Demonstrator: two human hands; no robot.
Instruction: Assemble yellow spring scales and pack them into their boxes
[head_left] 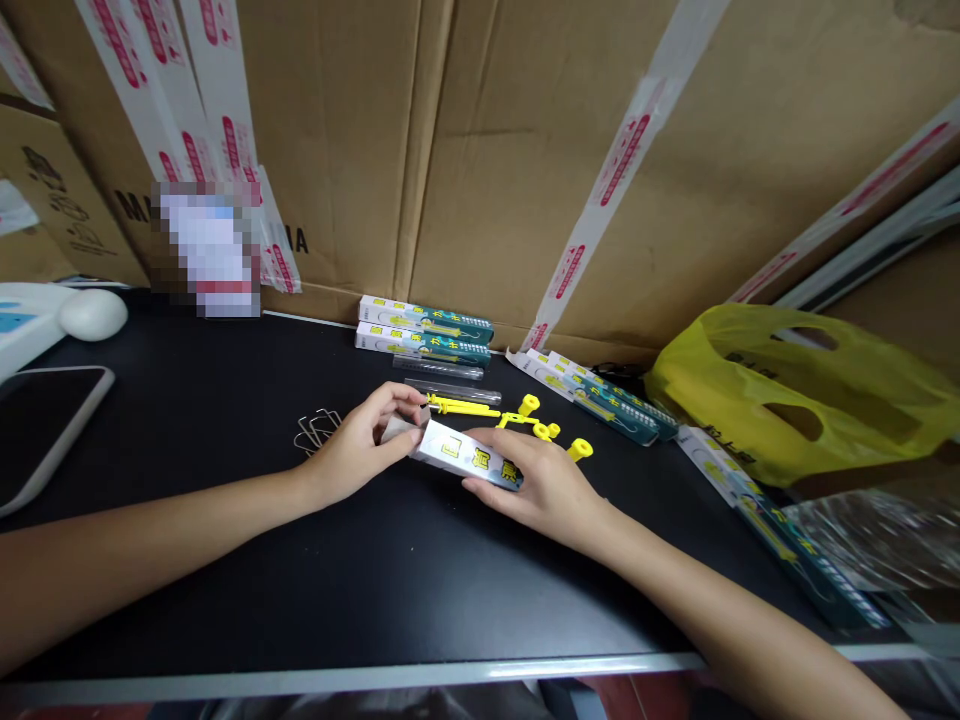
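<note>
A small printed cardboard box (459,452), white at this end with yellow characters, is held above the black table. My right hand (551,485) is wrapped round its right part. At the box's left end the flaps stand open, and my left hand (366,438) pinches a flap between thumb and fingers. Just behind the box lie yellow plastic rods (463,406) and yellow plastic parts (529,406). Two clear tubes (454,391) rest farther back. Several bent metal wire hooks (318,430) lie beside my left hand. The inside of the box is hidden.
Similar boxes (424,343) are stacked at the back, with more boxes (600,398) to the right and another box (784,535) nearer. A yellow plastic bag (705,350) and clear plastic wrap (885,530) lie at right. A phone (49,425) sits left. Large cartons (495,180) wall the back.
</note>
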